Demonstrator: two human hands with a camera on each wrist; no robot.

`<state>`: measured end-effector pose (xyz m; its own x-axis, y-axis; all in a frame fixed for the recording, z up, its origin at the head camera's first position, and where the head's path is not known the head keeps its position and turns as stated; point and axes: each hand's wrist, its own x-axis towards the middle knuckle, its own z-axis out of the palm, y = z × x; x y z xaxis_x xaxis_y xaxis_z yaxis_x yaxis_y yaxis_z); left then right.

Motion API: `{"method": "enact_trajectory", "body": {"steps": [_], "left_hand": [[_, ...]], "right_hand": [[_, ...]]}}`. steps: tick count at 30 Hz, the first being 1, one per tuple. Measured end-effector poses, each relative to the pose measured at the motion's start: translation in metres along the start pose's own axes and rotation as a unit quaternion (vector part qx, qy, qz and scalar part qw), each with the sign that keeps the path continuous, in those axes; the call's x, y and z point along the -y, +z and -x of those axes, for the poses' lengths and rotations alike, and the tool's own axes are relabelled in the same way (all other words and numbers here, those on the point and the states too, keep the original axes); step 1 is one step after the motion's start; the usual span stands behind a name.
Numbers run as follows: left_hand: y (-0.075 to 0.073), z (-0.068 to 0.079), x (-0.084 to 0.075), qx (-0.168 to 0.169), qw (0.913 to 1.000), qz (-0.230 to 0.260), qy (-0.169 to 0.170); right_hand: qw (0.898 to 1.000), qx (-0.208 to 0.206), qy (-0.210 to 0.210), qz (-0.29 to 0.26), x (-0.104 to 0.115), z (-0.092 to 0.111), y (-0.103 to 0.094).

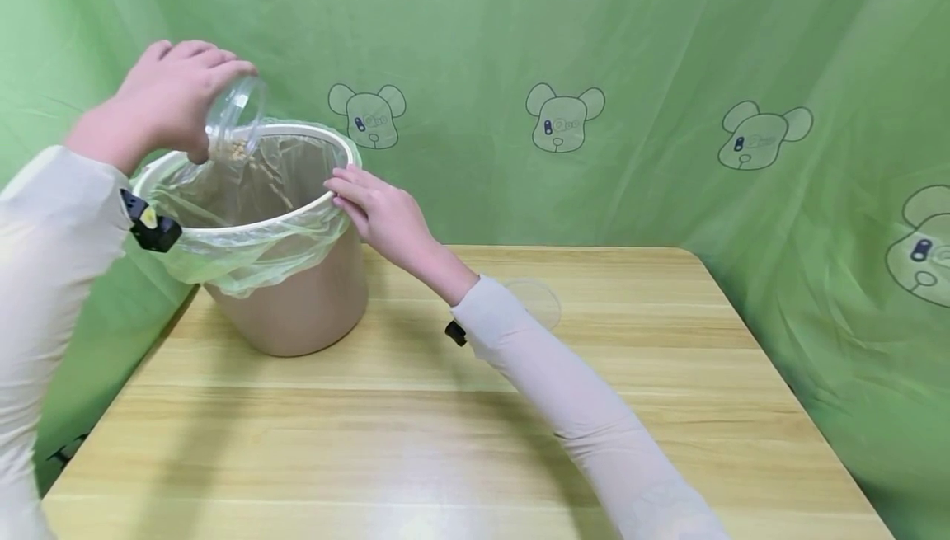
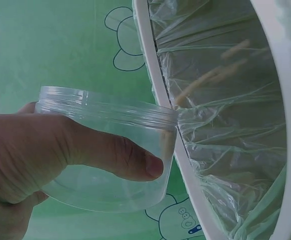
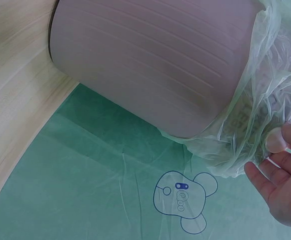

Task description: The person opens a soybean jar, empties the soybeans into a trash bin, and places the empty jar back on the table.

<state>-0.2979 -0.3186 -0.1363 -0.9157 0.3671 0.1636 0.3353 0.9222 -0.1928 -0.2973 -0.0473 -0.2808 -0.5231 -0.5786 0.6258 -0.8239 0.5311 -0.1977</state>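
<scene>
My left hand (image 1: 166,95) grips a clear plastic jar (image 2: 105,150), thumb along its side near the threaded mouth. The jar is tipped at the trash bin's far-left rim, its mouth toward the inside. Small tan bits (image 2: 205,82), blurred, stream from the mouth into the bin. The mauve trash bin (image 1: 297,313) stands upright with a pale green plastic liner (image 1: 260,255) folded over its edge under a white ring (image 1: 252,228). With thumb and fingers my right hand (image 1: 386,214) holds the bin's right rim, over ring and liner. The bin's bottom inside is hidden.
A clear round lid (image 1: 542,301) lies flat on the wooden table (image 1: 416,441), partly behind my right sleeve. The bin stands toward the table's far left corner. A green curtain (image 1: 460,21) with printed bear heads hangs behind and around the table.
</scene>
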Motion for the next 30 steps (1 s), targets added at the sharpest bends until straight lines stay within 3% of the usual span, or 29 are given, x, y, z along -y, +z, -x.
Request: {"method": "enact_trajectory", "body": {"steps": [18, 30], "left_hand": [[0.004, -0.003, -0.008, 0.020, 0.9997, -0.016, 0.003], [0.006, 0.003, 0.004, 0.009, 0.9999, -0.003, -0.003]], "right_hand": [[1.000, -0.002, 0.001, -0.002, -0.002, -0.001, 0.003], [1.000, -0.005, 0.001, 0.000, -0.003, -0.002, 0.003]]}}
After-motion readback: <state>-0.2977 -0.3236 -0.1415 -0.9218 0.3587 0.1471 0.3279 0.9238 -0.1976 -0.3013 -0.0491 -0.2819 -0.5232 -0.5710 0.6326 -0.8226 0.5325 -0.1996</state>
